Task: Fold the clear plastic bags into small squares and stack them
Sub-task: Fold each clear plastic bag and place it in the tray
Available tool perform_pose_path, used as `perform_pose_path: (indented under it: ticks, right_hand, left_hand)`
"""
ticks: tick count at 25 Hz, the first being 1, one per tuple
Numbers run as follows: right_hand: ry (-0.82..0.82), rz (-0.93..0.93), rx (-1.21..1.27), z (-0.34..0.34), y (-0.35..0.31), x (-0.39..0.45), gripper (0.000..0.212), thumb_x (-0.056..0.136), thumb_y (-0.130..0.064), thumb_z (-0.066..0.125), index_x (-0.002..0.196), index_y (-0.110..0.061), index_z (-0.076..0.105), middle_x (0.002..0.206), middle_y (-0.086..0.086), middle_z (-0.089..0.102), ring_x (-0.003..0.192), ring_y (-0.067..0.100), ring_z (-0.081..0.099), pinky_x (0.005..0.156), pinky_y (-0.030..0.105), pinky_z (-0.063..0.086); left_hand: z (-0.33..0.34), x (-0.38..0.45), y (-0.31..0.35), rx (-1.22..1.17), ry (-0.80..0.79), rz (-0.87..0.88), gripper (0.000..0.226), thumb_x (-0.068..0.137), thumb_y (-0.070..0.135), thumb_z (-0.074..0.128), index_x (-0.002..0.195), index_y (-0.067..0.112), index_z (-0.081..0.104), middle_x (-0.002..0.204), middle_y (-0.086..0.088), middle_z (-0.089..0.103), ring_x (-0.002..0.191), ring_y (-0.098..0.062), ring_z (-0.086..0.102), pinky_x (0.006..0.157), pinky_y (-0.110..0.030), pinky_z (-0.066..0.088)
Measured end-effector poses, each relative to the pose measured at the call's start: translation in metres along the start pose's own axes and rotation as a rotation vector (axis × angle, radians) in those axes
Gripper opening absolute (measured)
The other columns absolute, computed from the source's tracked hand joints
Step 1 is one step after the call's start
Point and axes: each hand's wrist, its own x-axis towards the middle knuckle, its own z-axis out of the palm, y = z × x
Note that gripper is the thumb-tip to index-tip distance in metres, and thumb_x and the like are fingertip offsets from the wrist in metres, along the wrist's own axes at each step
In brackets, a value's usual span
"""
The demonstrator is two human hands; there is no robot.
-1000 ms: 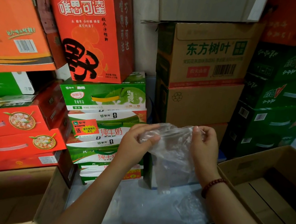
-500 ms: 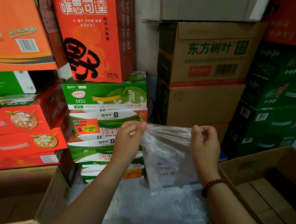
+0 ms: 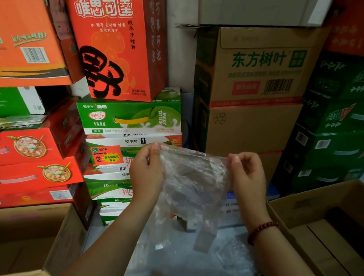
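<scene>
A clear plastic bag [image 3: 190, 184] hangs in the air in front of me, stretched flat along its top edge. My left hand [image 3: 146, 175] pinches the bag's top left corner between thumb and fingers. My right hand [image 3: 247, 180] pinches the top right corner; a red bead bracelet sits on that wrist. The bag's lower part droops loose and crumpled towards the floor. More clear plastic [image 3: 232, 254] lies on the pale floor below the bag.
Stacked cartons fill the wall ahead: red boxes [image 3: 14, 160] at left, green milk cartons [image 3: 129, 118] in the middle, brown cartons [image 3: 256, 78] and green crates [image 3: 347, 129] at right. An open cardboard box [image 3: 337, 232] stands at right, another [image 3: 7, 241] at lower left.
My hands have moved apart, pulling the bunched bag open and taut along its top edge. The bag now hangs wider and flatter than a second ago.
</scene>
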Motion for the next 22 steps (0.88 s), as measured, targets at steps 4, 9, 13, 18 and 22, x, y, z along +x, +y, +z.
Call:
perform_pose_path:
  ticks: [4,9,13,18,22]
  right_hand:
    - [-0.312,0.399,0.123,-0.0017,-0.0003,0.0064,0.074,0.073,-0.076,0.052,0.122,-0.021,0.056,0.118,0.0,0.061,0.107,0.019,0.059,0.093,0.043,0.049]
    - [-0.332,0.254,0.088,-0.0004,0.0001,0.0029,0.017,0.085,-0.031,0.066,0.091,-0.017,0.072,0.083,-0.004,0.069,0.083,0.016,0.062,0.069,0.026,0.049]
    - [-0.142,0.158,-0.027,-0.0004,0.0003,0.0031,0.023,0.091,-0.027,0.062,0.072,-0.016,0.068,0.059,-0.006,0.059,0.061,0.01,0.052,0.058,0.023,0.042]
    - [0.009,0.059,-0.34,0.0016,0.0017,0.0014,0.029,0.096,-0.029,0.052,0.074,-0.016,0.064,0.06,-0.005,0.056,0.056,0.008,0.05,0.048,0.018,0.035]
    - [-0.014,-0.065,-0.399,-0.0019,0.0017,0.0027,0.016,0.096,-0.03,0.05,0.098,-0.021,0.063,0.094,-0.008,0.056,0.088,0.007,0.052,0.071,0.01,0.039]
  left_hand:
    - [0.0002,-0.0025,0.0005,0.012,-0.105,0.048,0.03,0.1,0.03,0.043,0.092,0.015,0.067,0.063,-0.009,0.055,0.056,-0.013,0.048,0.055,-0.028,0.041]
    - [0.0023,-0.0035,-0.0011,0.031,-0.086,0.042,0.032,0.1,0.03,0.044,0.085,0.012,0.066,0.058,0.004,0.049,0.056,-0.009,0.046,0.053,-0.021,0.038]
    - [0.0024,-0.0038,-0.0029,0.106,-0.089,0.084,0.033,0.099,0.03,0.046,0.07,0.023,0.058,0.062,0.013,0.052,0.06,0.007,0.049,0.058,-0.01,0.038]
    - [0.002,-0.0052,-0.0014,0.138,-0.071,0.061,0.044,0.099,0.032,0.046,0.056,0.026,0.042,0.047,0.012,0.04,0.049,0.0,0.039,0.048,-0.011,0.029]
    - [0.0014,-0.0021,-0.0056,0.149,-0.182,0.046,0.042,0.099,0.033,0.045,0.063,0.014,0.054,0.056,0.011,0.044,0.054,0.001,0.041,0.053,-0.016,0.032]
